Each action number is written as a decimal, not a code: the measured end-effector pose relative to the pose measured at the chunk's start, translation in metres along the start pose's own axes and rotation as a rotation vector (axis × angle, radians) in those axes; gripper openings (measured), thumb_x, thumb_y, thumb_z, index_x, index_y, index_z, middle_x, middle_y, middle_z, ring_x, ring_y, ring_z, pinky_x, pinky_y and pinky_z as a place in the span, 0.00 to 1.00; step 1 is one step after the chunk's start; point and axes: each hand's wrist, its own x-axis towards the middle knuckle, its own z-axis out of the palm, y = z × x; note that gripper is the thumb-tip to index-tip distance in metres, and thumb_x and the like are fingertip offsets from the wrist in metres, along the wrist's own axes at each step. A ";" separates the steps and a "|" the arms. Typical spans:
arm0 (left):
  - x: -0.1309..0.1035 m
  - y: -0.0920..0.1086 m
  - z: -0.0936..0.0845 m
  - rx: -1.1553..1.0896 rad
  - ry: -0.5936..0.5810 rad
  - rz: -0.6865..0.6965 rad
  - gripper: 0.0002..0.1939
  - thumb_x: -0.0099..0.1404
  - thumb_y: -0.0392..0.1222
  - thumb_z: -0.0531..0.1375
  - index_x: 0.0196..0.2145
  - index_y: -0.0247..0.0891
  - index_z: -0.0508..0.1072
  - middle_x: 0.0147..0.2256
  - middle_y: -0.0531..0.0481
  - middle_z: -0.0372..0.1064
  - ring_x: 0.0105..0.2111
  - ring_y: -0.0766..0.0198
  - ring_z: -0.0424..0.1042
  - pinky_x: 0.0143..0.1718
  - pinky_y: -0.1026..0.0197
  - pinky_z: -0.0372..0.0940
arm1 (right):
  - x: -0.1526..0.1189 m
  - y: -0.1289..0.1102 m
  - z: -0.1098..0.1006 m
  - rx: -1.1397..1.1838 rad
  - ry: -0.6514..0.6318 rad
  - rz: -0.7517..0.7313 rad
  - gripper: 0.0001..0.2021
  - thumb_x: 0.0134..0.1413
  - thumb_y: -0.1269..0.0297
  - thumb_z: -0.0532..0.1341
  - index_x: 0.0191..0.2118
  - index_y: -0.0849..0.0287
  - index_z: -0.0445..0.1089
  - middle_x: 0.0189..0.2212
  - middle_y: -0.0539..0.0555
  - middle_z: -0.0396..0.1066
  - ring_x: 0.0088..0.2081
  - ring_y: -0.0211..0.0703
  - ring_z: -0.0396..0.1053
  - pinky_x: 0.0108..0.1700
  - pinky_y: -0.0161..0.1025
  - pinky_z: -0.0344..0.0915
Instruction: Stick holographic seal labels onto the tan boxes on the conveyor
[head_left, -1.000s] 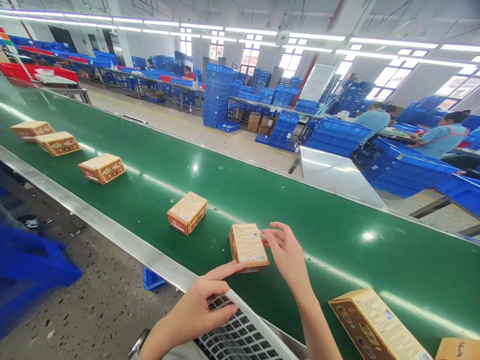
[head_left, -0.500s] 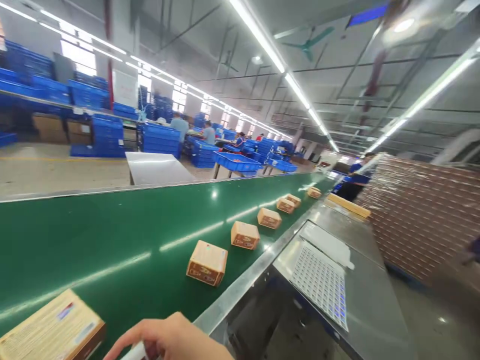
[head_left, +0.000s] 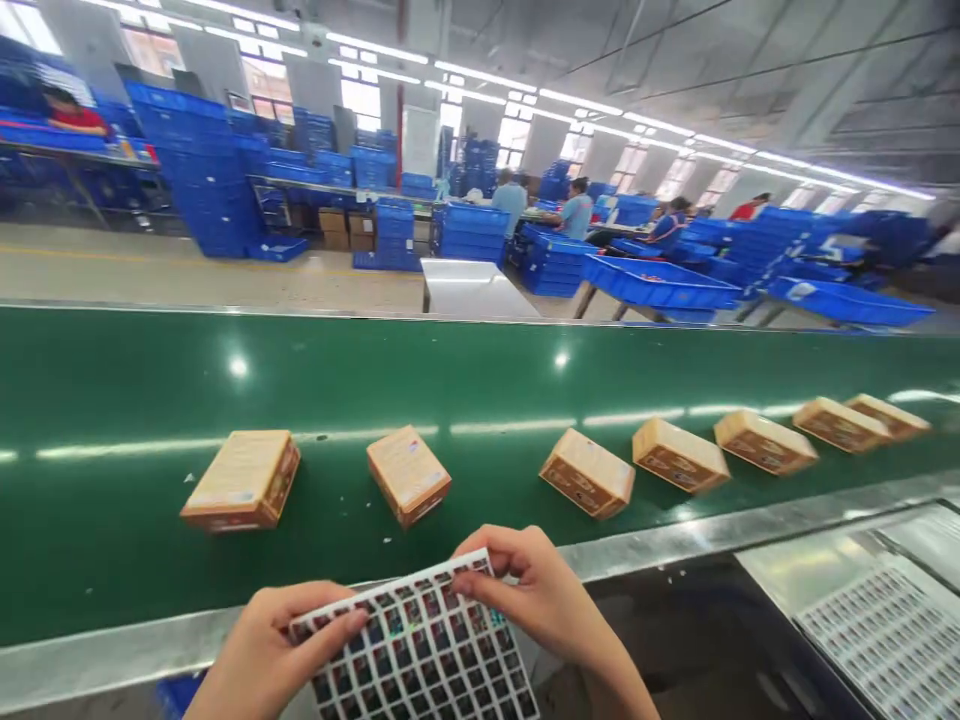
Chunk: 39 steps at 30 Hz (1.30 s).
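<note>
A white sheet of small dark stickers in a grid (head_left: 420, 640) is held up at the near edge of the belt. My left hand (head_left: 281, 645) pinches its upper left corner between thumb and fingers. My right hand (head_left: 525, 585) grips the upper right corner the same way, thumb on the printed face. Just beyond the sheet, a tan and brown box (head_left: 409, 475) lies on the green conveyor belt (head_left: 480, 385), with another box (head_left: 244, 480) to its left. To the right, several similar boxes (head_left: 589, 472) sit in a row.
A metal rail (head_left: 630, 562) borders the belt on my side. At right, a steel table (head_left: 780, 575) carries another sticker sheet (head_left: 892, 630). Across the belt stand a metal-topped table (head_left: 476, 285), blue crates (head_left: 660, 280) and several seated people.
My view has turned left and down. The sticker sheet has come into view with both hands on it; earlier only one hand showed at the bottom edge. The boxes appear at different places.
</note>
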 end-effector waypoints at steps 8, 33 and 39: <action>0.002 0.011 -0.026 0.465 0.116 0.544 0.15 0.64 0.48 0.65 0.49 0.52 0.78 0.48 0.52 0.79 0.48 0.50 0.78 0.57 0.50 0.69 | 0.009 -0.003 0.055 -0.138 0.024 -0.040 0.20 0.57 0.45 0.62 0.26 0.57 0.74 0.14 0.41 0.49 0.20 0.34 0.46 0.23 0.33 0.46; -0.009 -0.037 -0.121 0.367 -0.068 0.324 0.09 0.71 0.35 0.57 0.35 0.42 0.75 0.29 0.59 0.78 0.26 0.66 0.76 0.27 0.67 0.61 | 0.060 -0.026 0.165 -0.389 -0.095 -0.220 0.10 0.65 0.62 0.58 0.32 0.55 0.70 0.27 0.49 0.75 0.30 0.40 0.74 0.33 0.33 0.71; -0.013 -0.048 -0.146 0.526 -0.079 0.275 0.09 0.72 0.35 0.56 0.34 0.41 0.74 0.28 0.57 0.78 0.25 0.63 0.76 0.25 0.64 0.59 | 0.072 -0.030 0.187 -0.678 0.029 -0.576 0.09 0.68 0.66 0.56 0.49 0.54 0.70 0.44 0.55 0.78 0.44 0.46 0.77 0.45 0.40 0.76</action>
